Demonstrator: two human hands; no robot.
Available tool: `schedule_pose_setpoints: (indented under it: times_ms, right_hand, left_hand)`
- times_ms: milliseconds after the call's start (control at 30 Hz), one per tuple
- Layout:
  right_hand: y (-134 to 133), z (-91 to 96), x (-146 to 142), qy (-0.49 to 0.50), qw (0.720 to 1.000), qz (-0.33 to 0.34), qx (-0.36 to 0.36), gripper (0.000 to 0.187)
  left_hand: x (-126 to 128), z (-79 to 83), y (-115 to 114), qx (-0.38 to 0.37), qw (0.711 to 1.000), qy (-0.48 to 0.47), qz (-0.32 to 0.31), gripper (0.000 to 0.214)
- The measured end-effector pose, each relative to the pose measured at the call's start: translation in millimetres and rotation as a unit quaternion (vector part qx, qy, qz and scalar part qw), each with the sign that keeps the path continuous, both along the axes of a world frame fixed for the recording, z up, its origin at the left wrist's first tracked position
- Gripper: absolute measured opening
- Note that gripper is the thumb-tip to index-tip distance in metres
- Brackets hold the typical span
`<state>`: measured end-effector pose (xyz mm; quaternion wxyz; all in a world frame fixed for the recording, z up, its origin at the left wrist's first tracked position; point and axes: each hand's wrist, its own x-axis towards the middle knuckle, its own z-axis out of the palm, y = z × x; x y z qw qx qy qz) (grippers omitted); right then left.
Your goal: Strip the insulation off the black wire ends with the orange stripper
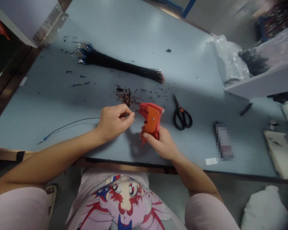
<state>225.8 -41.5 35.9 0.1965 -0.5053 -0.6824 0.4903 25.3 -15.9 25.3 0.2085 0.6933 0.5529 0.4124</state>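
Note:
My left hand [115, 123] pinches a thin black wire [73, 122] near one end. That end reaches the jaws of a red and orange wire stripper [153, 118]; whether the jaws grip it I cannot tell. The wire's other end, with a blue sleeve and metal tip, trails off to the left over the table. My right hand [164, 143] is wrapped round the stripper's handles, its fingers partly hidden behind them. Just beyond the stripper lies a small heap of black and copper-coloured scraps [124, 95].
A long bundle of black wires [124, 65] lies across the table [194, 76]. Black-handled scissors [181, 116] rest right of the stripper. Farther right are a blurred-out dark object [223, 140], a white label [211, 161] and plastic bags [231, 60] by a shelf panel.

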Motion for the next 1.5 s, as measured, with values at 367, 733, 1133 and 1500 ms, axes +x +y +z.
schedule_pose_setpoints:
  times_ms: [367,733,1133,1500]
  right_hand:
    - [-5,-0.6,-2,-0.019,1.000,0.001,0.008,0.018]
    - [-6,0.1,-2,0.003,1.000,0.006,-0.018,0.015]
    - [20,-14.5,10,0.289,0.905,-0.093,-0.299,0.026]
    - [20,-15.3,7,0.314,0.899,-0.094,-0.290,0.031]
  left_hand:
    - [4,0.0,1,-0.075,0.989,-0.126,-0.021,0.018]
    - [0,7.6,6,-0.184,0.956,-0.220,-0.066,0.024]
    - [-6,-12.6,19,-0.024,0.985,-0.170,0.023,0.010]
    - [-15,-7.3,22,0.140,0.989,-0.017,0.035,0.005]
